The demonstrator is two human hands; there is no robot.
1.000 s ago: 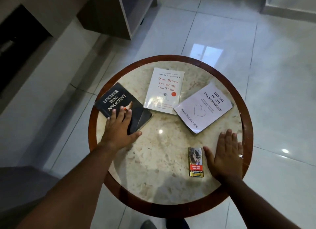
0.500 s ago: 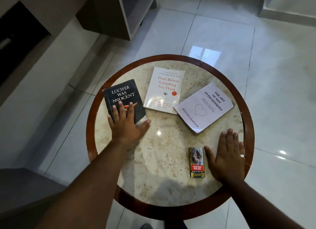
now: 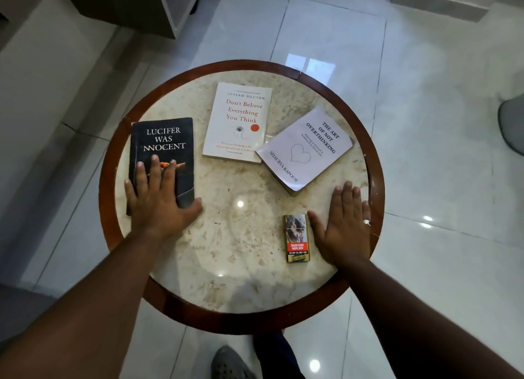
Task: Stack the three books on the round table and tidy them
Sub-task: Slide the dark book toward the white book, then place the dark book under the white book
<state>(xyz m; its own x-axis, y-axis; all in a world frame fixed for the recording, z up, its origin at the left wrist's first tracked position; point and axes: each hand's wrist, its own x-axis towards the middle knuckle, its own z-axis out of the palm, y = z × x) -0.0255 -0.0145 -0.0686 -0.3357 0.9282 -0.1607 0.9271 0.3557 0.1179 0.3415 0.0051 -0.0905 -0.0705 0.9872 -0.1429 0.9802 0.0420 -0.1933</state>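
Three books lie flat and apart on the round marble table (image 3: 235, 265) with its dark wooden rim. The black book (image 3: 167, 140) is at the left, squared up to me. My left hand (image 3: 158, 200) lies flat on its near half, fingers spread, thumb on the marble. A white book with red lettering (image 3: 238, 120) lies at the back middle. A pale book with a heart drawing (image 3: 304, 146) lies tilted at the right, its corner touching the white book. My right hand (image 3: 344, 228) rests flat on the table near the right rim, holding nothing.
A small cigarette pack (image 3: 296, 238) lies just left of my right hand. The table stands on glossy white floor tiles. A wooden cabinet (image 3: 147, 4) is at the far left. My shoe (image 3: 229, 364) shows under the near rim.
My left hand has turned the black book clockwise, from slanted to square with me, and slid it slightly left. My right hand and the other two books have stayed put.
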